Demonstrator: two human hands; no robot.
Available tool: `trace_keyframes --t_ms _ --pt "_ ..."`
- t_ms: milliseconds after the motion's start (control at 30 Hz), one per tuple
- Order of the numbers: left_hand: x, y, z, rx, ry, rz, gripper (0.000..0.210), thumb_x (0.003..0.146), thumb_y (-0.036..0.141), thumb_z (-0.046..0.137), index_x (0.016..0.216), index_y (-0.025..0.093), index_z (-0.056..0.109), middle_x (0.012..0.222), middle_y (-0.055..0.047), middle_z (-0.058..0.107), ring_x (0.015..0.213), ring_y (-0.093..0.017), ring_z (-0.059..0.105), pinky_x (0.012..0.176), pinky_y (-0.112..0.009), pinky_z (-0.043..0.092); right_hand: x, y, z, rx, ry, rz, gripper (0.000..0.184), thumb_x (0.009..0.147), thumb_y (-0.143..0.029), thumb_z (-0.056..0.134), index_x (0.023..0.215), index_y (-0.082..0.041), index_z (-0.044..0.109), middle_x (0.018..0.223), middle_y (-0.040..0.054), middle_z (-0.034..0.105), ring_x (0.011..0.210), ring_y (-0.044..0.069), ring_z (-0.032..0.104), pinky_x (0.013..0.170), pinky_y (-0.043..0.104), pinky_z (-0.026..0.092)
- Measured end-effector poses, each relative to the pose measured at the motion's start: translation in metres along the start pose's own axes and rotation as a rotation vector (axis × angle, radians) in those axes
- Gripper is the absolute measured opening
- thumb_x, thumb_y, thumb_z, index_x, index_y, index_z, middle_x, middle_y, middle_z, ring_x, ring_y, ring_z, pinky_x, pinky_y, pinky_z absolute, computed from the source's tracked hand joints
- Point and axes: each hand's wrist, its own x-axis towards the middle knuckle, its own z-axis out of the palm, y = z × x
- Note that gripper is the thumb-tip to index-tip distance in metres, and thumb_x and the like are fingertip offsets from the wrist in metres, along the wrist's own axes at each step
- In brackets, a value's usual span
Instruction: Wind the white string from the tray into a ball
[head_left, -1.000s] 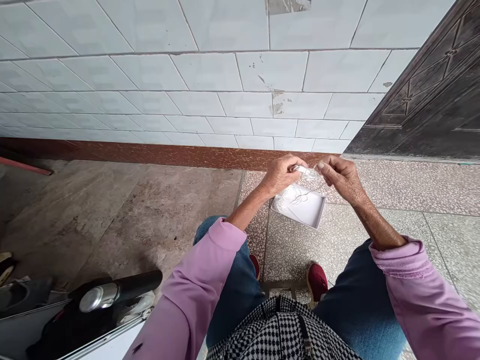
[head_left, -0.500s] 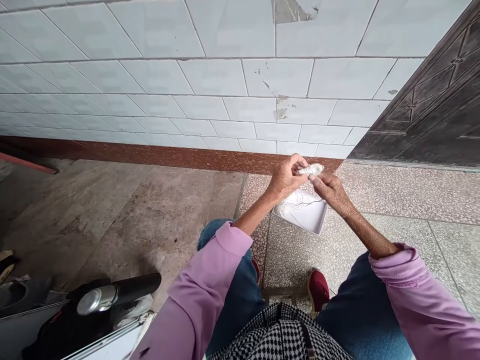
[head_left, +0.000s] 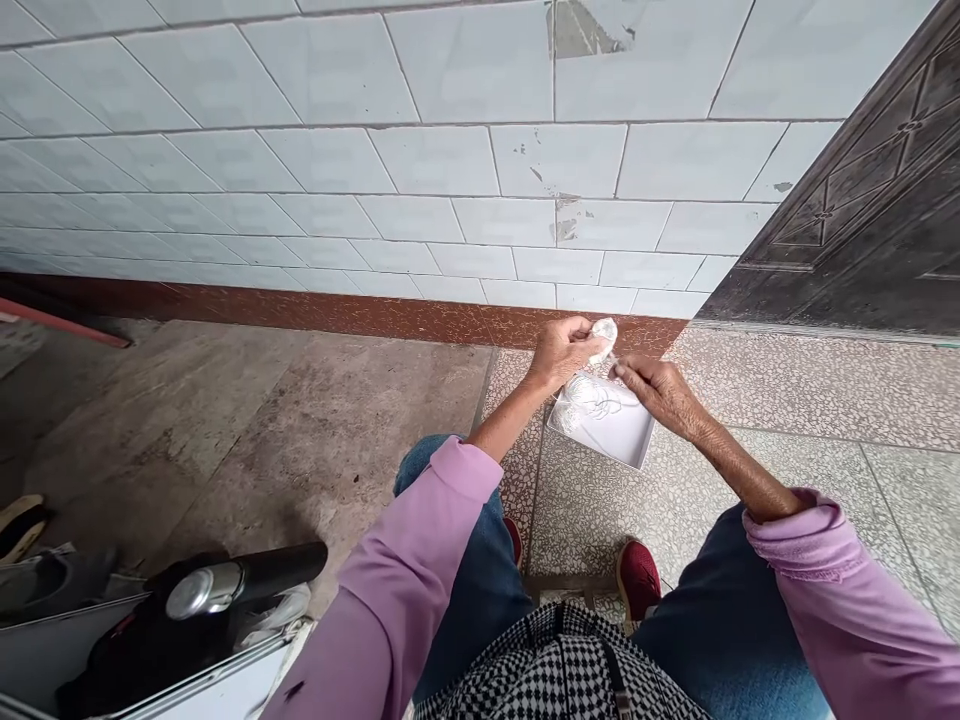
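Note:
My left hand [head_left: 561,352] is closed on a small white crochet piece [head_left: 603,340], pinched between thumb and fingers above the box. To its right, my right hand [head_left: 660,392] has thumb and fingers pressed together. A thin pale thing shows at its fingertips, close to the white piece, too small to name. Below both hands, a ball of white yarn [head_left: 577,402] with loose strands lies in the left part of a shallow white box [head_left: 628,440] on the floor.
A tiled wall [head_left: 420,160] with a brown base strip is in front, and a dark door [head_left: 870,220] at right. My red shoes [head_left: 639,575] rest below the box. At lower left, a black flask with a silver cap [head_left: 196,594] lies among dark bags and a white-edged case.
The white piece has turned in my left hand and moved slightly left. My right hand has drawn a little away and down from it, uncovering more of the yarn ball.

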Motion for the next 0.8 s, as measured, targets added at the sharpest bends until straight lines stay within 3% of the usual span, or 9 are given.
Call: trace_keyframes --t_ms 67,100,167,233,333,467,633,800 --pt "0.000 0.000 -0.002 0.310 0.091 0.130 0.012 0.091 0.015 0.080 0.083 0.017 0.070 0.087 -0.005 0.074 0.084 -0.019 0.066 0.078 -0.032 0.052 -0.005 -0.010 -0.003 -0.030 -0.088 -0.025 0.056 0.108 -0.069 0.057 0.083 -0.022 0.070 0.067 -0.0001 0.059 0.062 0.016 0.052 0.064 0.032 0.041" --pt "-0.002 0.000 -0.002 0.459 0.084 0.202 0.011 0.092 0.013 0.080 0.086 0.017 0.071 0.092 -0.006 0.074 0.092 -0.022 0.067 0.082 -0.034 0.053 -0.005 -0.014 -0.006 -0.025 -0.101 -0.036 0.054 0.109 -0.068 0.056 0.084 -0.021 0.070 0.068 -0.0003 0.059 0.063 0.016 0.052 0.064 0.032 0.041" --pt "-0.010 0.001 0.001 0.657 -0.045 0.331 0.009 0.092 0.010 0.080 0.092 0.017 0.073 0.102 -0.009 0.074 0.105 -0.025 0.067 0.089 -0.036 0.053 -0.003 -0.018 -0.015 0.007 -0.049 -0.048 0.052 0.110 -0.067 0.058 0.087 -0.022 0.069 0.072 0.0002 0.059 0.066 0.016 0.052 0.065 0.032 0.041" --pt "-0.018 0.002 0.007 0.695 -0.227 0.411 0.009 0.092 0.009 0.078 0.093 0.016 0.074 0.104 -0.009 0.073 0.105 -0.025 0.067 0.089 -0.035 0.053 0.004 -0.010 -0.025 0.031 0.045 -0.038 0.053 0.107 -0.070 0.060 0.085 -0.023 0.067 0.073 0.0005 0.058 0.068 0.017 0.051 0.064 0.032 0.040" --pt "-0.024 0.001 0.015 0.521 -0.323 0.391 0.005 0.094 0.013 0.075 0.092 0.017 0.074 0.098 -0.005 0.071 0.091 -0.019 0.066 0.082 -0.032 0.052 0.016 0.014 -0.033 0.041 0.121 0.011 0.060 0.103 -0.077 0.060 0.078 -0.023 0.063 0.070 0.0002 0.055 0.067 0.017 0.048 0.063 0.033 0.039" --pt "-0.013 -0.002 0.014 0.061 -0.197 0.209 0.005 0.095 0.019 0.073 0.099 0.017 0.075 0.093 -0.003 0.074 0.079 -0.014 0.065 0.072 -0.026 0.051 0.020 0.034 -0.025 0.019 0.039 0.046 0.063 0.103 -0.080 0.056 0.080 -0.022 0.064 0.070 0.0004 0.055 0.067 0.017 0.048 0.063 0.032 0.038" --pt "-0.004 -0.003 0.009 -0.241 -0.115 -0.104 0.015 0.087 0.020 0.076 0.100 0.015 0.073 0.090 -0.003 0.075 0.054 -0.007 0.055 0.049 -0.023 0.043 0.010 0.024 -0.011 -0.114 -0.132 0.023 0.052 0.111 -0.062 0.050 0.087 -0.020 0.069 0.072 0.0023 0.062 0.067 0.017 0.053 0.068 0.033 0.039" --pt "-0.004 0.004 0.006 -0.326 -0.128 -0.192 0.021 0.082 0.017 0.080 0.102 0.014 0.072 0.087 -0.003 0.073 0.057 -0.009 0.059 0.055 -0.026 0.052 0.001 0.009 -0.012 -0.216 -0.139 0.019 0.040 0.113 -0.046 0.050 0.088 -0.020 0.067 0.075 0.0045 0.065 0.068 0.018 0.056 0.070 0.034 0.039"
